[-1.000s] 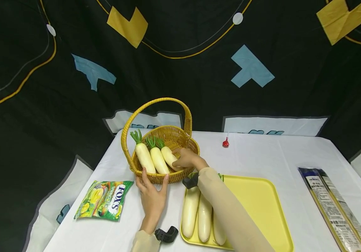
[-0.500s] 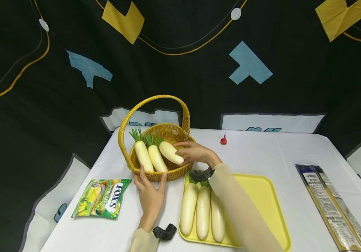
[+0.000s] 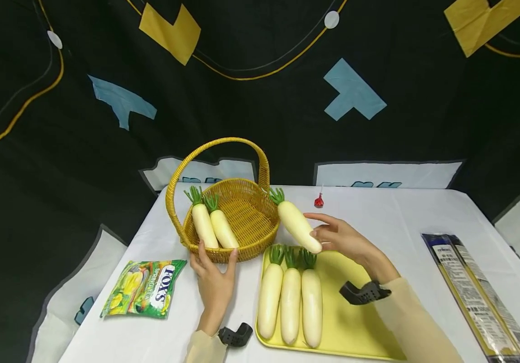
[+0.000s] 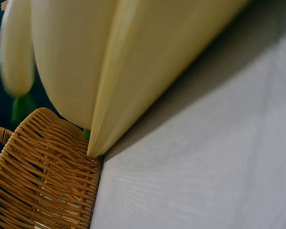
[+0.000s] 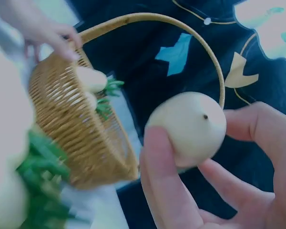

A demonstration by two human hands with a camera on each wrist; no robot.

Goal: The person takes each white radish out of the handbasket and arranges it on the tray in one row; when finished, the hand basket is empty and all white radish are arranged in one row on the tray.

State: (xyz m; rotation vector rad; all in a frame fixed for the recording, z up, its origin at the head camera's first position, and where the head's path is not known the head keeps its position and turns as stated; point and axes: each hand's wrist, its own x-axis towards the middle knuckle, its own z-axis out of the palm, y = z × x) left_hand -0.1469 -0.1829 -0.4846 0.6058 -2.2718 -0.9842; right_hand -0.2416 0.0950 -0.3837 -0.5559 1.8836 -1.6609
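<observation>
My right hand [image 3: 348, 243] pinches a white radish [image 3: 297, 222] near its root end, holding it above the top edge of the yellow tray [image 3: 355, 322], its green leaves close to the basket's right rim. In the right wrist view the radish [image 5: 188, 126] sits between thumb and fingers. The wicker basket [image 3: 255, 247] holds two radishes [image 3: 204, 226] on its left side. My left hand [image 3: 216, 287] rests against the basket's near rim, fingers spread. Three radishes [image 3: 290, 305] lie side by side on the left part of the tray.
A green candy bag [image 3: 143, 288] lies left of the basket. Behind the tray is a small red item [image 3: 319, 201]. Long packets [image 3: 477, 297] lie at the right. A dark patterned curtain [image 3: 260, 116] hangs behind the table.
The right hand has lifted one radish out of the basket and carried it rightward, over the tray's far edge. The left hand stays at the basket rim.
</observation>
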